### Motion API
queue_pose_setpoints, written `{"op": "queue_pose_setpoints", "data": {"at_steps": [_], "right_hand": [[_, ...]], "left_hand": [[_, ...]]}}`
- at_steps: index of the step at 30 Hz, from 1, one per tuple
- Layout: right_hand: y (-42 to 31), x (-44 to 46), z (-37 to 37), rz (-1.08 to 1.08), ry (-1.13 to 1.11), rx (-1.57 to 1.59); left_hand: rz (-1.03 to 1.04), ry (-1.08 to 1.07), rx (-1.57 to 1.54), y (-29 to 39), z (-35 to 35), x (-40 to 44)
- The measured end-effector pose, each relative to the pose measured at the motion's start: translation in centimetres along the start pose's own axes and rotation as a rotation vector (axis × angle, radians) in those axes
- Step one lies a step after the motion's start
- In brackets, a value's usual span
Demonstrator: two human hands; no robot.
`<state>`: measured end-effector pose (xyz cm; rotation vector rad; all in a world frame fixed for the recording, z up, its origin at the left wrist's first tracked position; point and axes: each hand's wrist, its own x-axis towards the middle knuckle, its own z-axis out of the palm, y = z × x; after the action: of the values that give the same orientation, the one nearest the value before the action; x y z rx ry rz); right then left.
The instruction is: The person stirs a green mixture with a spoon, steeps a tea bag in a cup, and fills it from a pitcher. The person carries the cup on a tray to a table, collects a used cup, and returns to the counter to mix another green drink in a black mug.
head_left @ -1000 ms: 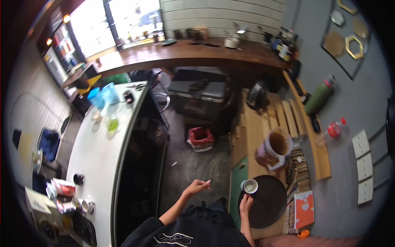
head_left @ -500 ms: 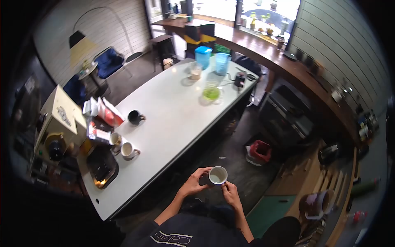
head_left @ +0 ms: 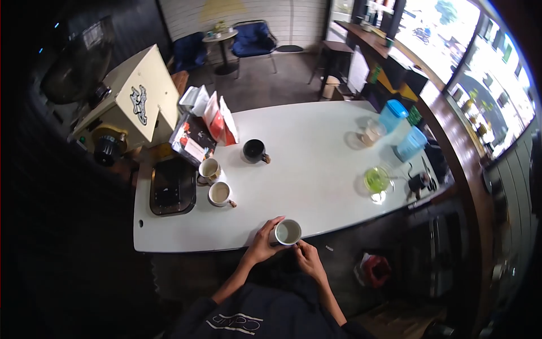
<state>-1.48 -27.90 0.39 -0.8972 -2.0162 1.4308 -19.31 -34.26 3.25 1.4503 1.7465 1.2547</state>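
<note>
Both hands hold a light-coloured cup (head_left: 288, 231) at the near edge of the white table (head_left: 293, 186). My left hand (head_left: 262, 245) is wrapped round the cup's left side. At its lower right, my right hand (head_left: 307, 258) is closed at the handle, which the fingers mostly hide. The cup is upright, and its pale inside shows from above. Beyond my left hand stand a white cup (head_left: 219, 193), another light mug (head_left: 209, 169) and a black cup (head_left: 254, 150).
A black tray (head_left: 173, 186) and a cream machine (head_left: 135, 99) are at the left. Red-and-white bags (head_left: 220, 121) stand behind the mugs. Blue-lidded container (head_left: 393, 116), blue jug (head_left: 411, 144) and green-filled glass (head_left: 376, 179) are at the right. A red-lined bin (head_left: 375, 269) is on the floor.
The view has swung left from the wooden counter to the white table. The cup, first in my right hand alone over the counter, is now between both hands at the table's edge.
</note>
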Motion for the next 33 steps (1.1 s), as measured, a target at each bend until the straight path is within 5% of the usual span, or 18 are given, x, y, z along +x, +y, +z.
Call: {"op": "queue_pose_setpoints", "data": {"at_steps": [14, 27, 33], "right_hand": [[0.6, 14.3, -3.5, -0.019, -0.562, 0.019], [-0.8, 18.5, 1.0, 0.035, -0.566, 0.022], [-0.8, 19.0, 2.4, -0.036, -0.466, -0.076]], "left_hand": [[-0.187, 0.473, -0.011, -0.9, 1.3, 5.7], [-0.236, 0.821, 0.032, -3.8, -5.0, 3.3], [-0.315, 0.916, 0.384, -4.7, -8.7, 2.6]]}}
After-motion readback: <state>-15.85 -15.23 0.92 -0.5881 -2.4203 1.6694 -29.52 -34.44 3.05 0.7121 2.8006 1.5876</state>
